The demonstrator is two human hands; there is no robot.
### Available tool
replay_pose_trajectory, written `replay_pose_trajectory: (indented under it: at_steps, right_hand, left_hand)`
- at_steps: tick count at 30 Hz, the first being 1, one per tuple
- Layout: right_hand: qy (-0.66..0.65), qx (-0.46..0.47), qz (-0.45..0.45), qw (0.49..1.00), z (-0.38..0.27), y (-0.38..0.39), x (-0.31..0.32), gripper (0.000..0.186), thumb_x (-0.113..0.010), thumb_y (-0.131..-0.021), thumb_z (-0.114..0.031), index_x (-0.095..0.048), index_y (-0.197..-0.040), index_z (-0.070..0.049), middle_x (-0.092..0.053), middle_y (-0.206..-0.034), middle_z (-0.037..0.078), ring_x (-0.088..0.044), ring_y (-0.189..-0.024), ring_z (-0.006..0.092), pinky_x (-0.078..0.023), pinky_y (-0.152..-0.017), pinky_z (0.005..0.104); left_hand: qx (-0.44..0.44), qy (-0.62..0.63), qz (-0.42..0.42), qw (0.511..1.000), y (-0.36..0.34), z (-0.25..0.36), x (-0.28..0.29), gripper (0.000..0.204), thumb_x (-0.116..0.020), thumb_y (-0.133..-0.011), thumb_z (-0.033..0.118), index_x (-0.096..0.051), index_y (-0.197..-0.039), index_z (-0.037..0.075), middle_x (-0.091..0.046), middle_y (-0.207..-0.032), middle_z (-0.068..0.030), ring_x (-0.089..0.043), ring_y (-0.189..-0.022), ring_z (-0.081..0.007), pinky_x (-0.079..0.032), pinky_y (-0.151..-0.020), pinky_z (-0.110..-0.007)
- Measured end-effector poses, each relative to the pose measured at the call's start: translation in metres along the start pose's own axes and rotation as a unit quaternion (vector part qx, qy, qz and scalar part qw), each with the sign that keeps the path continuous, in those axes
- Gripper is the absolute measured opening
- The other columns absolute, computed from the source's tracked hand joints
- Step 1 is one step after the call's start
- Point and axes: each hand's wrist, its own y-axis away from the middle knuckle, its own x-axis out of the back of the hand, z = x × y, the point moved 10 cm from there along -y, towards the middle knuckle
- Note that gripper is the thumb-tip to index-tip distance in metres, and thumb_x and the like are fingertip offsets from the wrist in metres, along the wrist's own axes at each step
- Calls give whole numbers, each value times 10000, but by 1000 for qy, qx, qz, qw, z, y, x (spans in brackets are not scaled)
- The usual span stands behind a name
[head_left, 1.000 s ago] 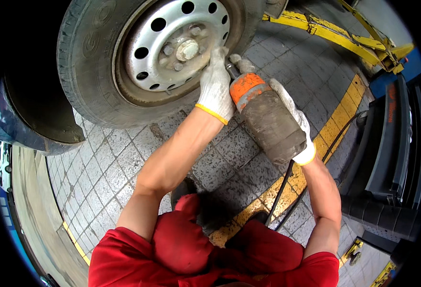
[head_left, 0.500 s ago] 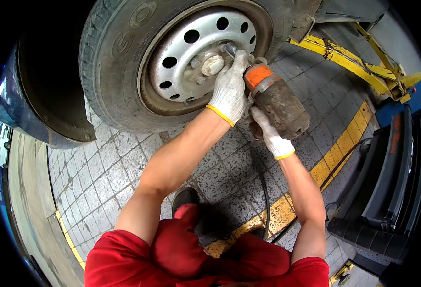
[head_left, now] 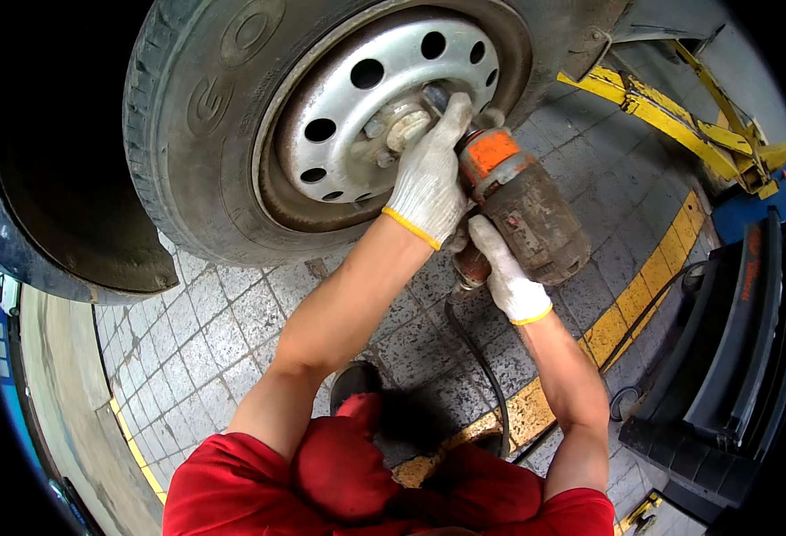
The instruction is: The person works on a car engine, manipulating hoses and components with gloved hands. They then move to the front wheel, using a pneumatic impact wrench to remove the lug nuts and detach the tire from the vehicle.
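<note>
A grimy impact wrench with an orange band is held up against the wheel. Its metal socket sits at a lug nut position near the hub of the silver steel rim; the nut itself is hidden. My left hand, in a white knit glove, closes around the wrench's front end, fingers reaching toward the socket. Lower down, my gloved right hand is wrapped around the handle, mostly behind the wrench body. The worn black tire surrounds the rim.
A black air hose hangs from the handle to the tiled floor. Yellow lift arms stand at the upper right. Dark equipment is on the right, and a curved dark body panel on the left.
The view has shifted, so the wheel and wrench sit slightly lower. More of the handle and hose shows beneath the wrench. Both hands keep their hold, with the socket still at the hub.
</note>
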Motion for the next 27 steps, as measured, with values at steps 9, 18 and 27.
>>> replay_pose_trajectory:
  at_steps: [9,18,27]
  right_hand:
    - [-20,-44,-52,998,57,-15,13,228,-670,-1055,-307,-679,-1022,-82,-624,-832,9,-562,-757,122,-478,-707,310]
    - [71,3,-42,997,48,-14,8,222,-652,-1065,-283,-642,-967,-85,-598,-804,10,-552,-745,135,-472,-705,326]
    - [306,206,9,929,-5,1,3,287,-814,-928,-96,-734,-1200,-53,-764,-1095,96,-719,-956,230,-572,-869,386]
  left_hand:
    - [-22,-17,23,999,-5,3,-12,317,-538,-1119,327,-570,-935,71,-553,-827,-66,-661,-791,-301,-624,-845,-522]
    - [-75,-9,6,997,1,15,-14,352,-549,-1104,387,-566,-951,71,-561,-780,-73,-661,-745,-292,-628,-757,-500]
    - [-51,25,-28,998,9,21,-12,463,-427,-1129,497,-607,-941,113,-601,-779,-37,-637,-730,-271,-596,-945,-574]
